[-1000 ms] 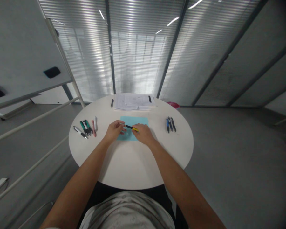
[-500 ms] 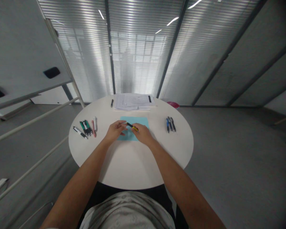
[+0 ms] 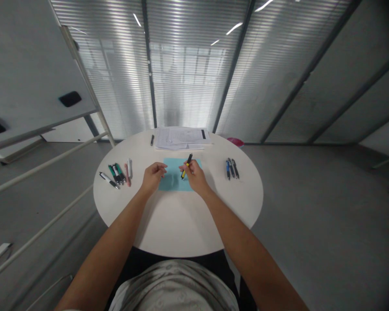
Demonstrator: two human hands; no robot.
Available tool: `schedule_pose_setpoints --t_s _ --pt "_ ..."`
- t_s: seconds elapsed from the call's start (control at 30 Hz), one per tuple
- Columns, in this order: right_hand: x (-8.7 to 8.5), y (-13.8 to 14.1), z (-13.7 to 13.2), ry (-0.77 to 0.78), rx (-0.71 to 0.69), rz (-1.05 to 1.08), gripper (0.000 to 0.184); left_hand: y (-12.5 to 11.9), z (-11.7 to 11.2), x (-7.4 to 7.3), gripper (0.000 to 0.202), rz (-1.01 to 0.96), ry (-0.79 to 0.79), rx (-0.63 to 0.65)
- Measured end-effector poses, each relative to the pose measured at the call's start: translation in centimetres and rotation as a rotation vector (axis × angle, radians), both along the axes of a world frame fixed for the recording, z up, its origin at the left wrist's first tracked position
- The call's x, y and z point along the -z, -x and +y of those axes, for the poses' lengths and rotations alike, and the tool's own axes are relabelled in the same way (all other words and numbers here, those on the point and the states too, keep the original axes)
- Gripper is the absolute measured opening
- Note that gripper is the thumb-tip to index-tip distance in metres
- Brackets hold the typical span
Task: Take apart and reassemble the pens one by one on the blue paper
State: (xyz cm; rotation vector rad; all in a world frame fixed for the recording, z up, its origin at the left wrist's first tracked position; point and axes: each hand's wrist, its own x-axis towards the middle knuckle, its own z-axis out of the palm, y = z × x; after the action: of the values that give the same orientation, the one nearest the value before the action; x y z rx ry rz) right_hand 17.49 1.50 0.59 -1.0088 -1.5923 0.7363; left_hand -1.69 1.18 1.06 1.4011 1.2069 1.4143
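My right hand (image 3: 196,177) grips a yellow and black pen (image 3: 189,160) tilted over the blue sheet (image 3: 173,185), one end pointing up and away from me. Whether the lower end touches the sheet, I cannot tell. At the sheet's left edge, my left hand (image 3: 153,176) is loosely curled with its fingers apart, separate from the pen, and nothing shows in it. Both hands are above the round white table (image 3: 178,224).
To the left lie several green, black and white pens (image 3: 116,173), a pink pen (image 3: 127,175) and a white pen (image 3: 130,168). Three dark pens (image 3: 232,169) rest at the right. Papers (image 3: 180,138) and a small black pen (image 3: 152,140) are at the back.
My left hand has let go of the pen's end and moved slightly left. In my right hand the pen has turned from lying slanted to standing more upright.
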Motion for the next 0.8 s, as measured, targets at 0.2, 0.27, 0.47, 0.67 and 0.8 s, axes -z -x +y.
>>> schedule_pose_setpoints --t_s 0.2,0.27,0.47,0.67,0.8 --pt "0.3 -0.1 0.0 0.039 -0.014 -0.106 0.021 0.7 0.1 0.2 0.021 0.392 -0.090 -0.190" --pt "0.2 -0.1 -0.1 0.050 -0.013 -0.166 0.020 1.0 0.2 0.2 0.025 0.519 -0.075 -0.234" --pt "0.0 -0.2 -0.3 0.046 0.016 -0.283 0.018 1.2 0.3 0.3 0.036 0.803 0.024 -0.236" --pt "0.0 -0.3 -0.3 0.027 0.039 -0.320 0.018 0.8 0.2 0.6 0.042 0.960 0.108 -0.189" --pt "-0.1 -0.3 -0.4 0.042 0.035 -0.308 0.018 0.8 0.2 0.7 0.037 1.031 0.081 -0.201"
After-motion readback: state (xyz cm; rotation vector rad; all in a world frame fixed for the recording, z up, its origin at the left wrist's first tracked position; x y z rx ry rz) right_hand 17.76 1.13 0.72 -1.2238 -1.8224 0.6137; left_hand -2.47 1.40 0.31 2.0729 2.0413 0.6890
